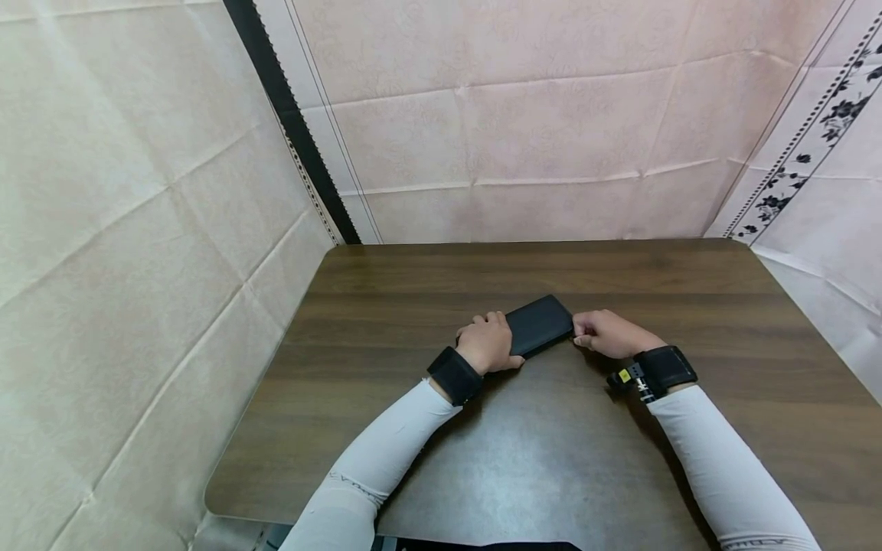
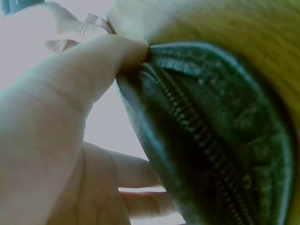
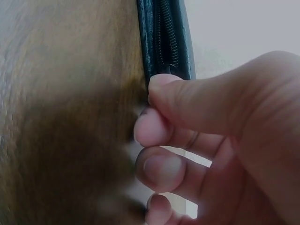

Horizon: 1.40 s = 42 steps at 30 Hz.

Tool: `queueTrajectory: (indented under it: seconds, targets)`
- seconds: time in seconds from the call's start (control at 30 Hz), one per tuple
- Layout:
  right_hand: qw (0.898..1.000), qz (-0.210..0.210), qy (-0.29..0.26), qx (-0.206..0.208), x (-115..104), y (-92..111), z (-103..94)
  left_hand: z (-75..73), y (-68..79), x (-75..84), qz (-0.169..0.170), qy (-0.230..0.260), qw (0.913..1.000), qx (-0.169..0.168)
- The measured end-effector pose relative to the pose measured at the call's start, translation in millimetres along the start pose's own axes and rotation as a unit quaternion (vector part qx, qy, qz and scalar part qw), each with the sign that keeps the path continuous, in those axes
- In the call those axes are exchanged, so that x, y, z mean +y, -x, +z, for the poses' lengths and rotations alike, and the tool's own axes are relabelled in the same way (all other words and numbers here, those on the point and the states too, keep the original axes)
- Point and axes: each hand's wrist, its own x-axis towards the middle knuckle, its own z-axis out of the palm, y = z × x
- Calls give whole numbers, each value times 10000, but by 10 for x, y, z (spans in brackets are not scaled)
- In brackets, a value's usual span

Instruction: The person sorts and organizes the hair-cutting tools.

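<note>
A black zip-around wallet [image 1: 539, 324] is held close over the wooden table in the head view, its flat face up. My left hand [image 1: 486, 343] grips its left end, fingers over the far side and thumb along the near edge. In the left wrist view the zipper teeth [image 2: 206, 145] run down the wallet's edge in two rows. At the right corner, my right hand [image 1: 613, 334] pinches the zipper's end between thumb and index finger. The right wrist view shows two parted rows of teeth [image 3: 168, 35] narrowing towards the thumb [image 3: 173, 96]; the pull is mostly hidden.
The brown wooden table [image 1: 413, 283] has rounded corners and its far edge lies against a pale cloth backdrop [image 1: 551, 153]. Another cloth sheet [image 1: 138, 268] hangs along the left side. Black bands [image 1: 455, 375] circle both wrists, over white sleeves.
</note>
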Motion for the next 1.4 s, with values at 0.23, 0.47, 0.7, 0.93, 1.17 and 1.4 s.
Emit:
queueTrajectory:
  seconds: [0.23, 0.47, 0.7, 0.93, 1.17, 1.4]
  targets:
    - [9999, -18, -74, -106, -39, -21, -33, -20, -13, -23, -42, 19, 10000, 21]
    - [9997, -34, -174, -179, -72, -57, -29, -45, -4, -56, -22, 9, 10000, 49]
    - [9998, 66, -120, -127, -73, -98, -32, -53, -7, -42, -129, -81, 9996, 235]
    - [9982, 543, -17, 256, -30, -157, 17, 14, -41, 173, -442, -298, 9954, 795]
    - [9938, 898, -70, 656, 4, -330, 67, 18, -101, 380, -1342, -145, 9856, 1015]
    - [9925, 885, -103, 833, 15, -564, 38, -25, -152, 443, -1627, -372, 9787, 1191]
